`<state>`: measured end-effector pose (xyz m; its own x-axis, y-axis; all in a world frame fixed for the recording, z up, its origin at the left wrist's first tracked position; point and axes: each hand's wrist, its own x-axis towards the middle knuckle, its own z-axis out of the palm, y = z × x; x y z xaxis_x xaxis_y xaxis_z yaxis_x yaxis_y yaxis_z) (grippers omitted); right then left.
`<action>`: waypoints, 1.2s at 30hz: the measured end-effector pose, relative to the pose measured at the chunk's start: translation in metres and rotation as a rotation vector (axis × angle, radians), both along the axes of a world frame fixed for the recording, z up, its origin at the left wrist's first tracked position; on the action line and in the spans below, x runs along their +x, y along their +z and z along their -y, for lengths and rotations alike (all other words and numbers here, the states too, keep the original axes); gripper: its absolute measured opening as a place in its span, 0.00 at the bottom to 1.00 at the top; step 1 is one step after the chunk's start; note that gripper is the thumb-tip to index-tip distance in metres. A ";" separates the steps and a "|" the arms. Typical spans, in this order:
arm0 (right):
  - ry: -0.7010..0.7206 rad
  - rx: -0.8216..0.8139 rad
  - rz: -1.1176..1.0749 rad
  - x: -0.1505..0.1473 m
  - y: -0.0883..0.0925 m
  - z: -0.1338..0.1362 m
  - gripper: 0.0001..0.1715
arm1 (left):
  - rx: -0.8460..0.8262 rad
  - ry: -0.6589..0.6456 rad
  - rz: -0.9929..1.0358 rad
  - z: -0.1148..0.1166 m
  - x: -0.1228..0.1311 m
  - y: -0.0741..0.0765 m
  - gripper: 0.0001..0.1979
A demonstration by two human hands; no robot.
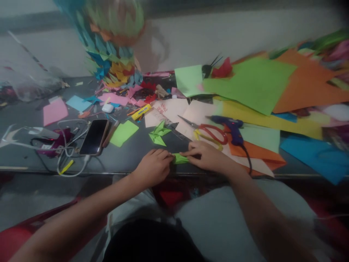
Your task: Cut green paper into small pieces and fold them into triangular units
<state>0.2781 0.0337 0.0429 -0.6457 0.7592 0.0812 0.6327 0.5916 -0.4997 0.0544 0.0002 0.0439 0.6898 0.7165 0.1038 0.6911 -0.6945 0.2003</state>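
Note:
A small folded green paper (180, 158) lies at the table's front edge between my two hands. My left hand (155, 166) has its fingers closed on the paper's left end. On the right end, my right hand (204, 155) pinches the paper with thumb and forefinger. Just beyond my hands sits a folded green paper piece (159, 133) with pointed tips. A flat light-green sheet (124, 133) is to its left. Scissors with red and yellow handles (212, 134) and a blue glue gun (233, 131) lie beyond my right hand.
A phone (94, 137) with a white cable lies at the left. Yellow tube (141, 111), paper scraps and a tall multicoloured paper model (114, 47) are farther back. Large green (253, 82), orange (308, 83) and blue (317, 156) sheets cover the right side.

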 end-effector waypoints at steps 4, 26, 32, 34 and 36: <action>-0.197 0.035 -0.212 -0.002 0.004 0.008 0.14 | -0.012 0.008 0.050 -0.006 0.000 -0.002 0.11; 0.011 0.091 -0.165 -0.013 -0.007 0.013 0.08 | -0.232 -0.078 0.345 -0.032 -0.001 -0.011 0.06; -0.147 -0.016 -0.294 -0.021 -0.002 0.017 0.04 | -0.269 -0.086 0.405 -0.033 0.000 -0.014 0.06; -0.174 -0.023 -0.296 -0.024 -0.002 0.017 0.05 | -0.263 -0.085 0.405 -0.033 -0.001 -0.016 0.07; -0.188 -0.023 -0.283 -0.026 -0.003 0.017 0.05 | -0.257 -0.085 0.401 -0.034 -0.001 -0.018 0.06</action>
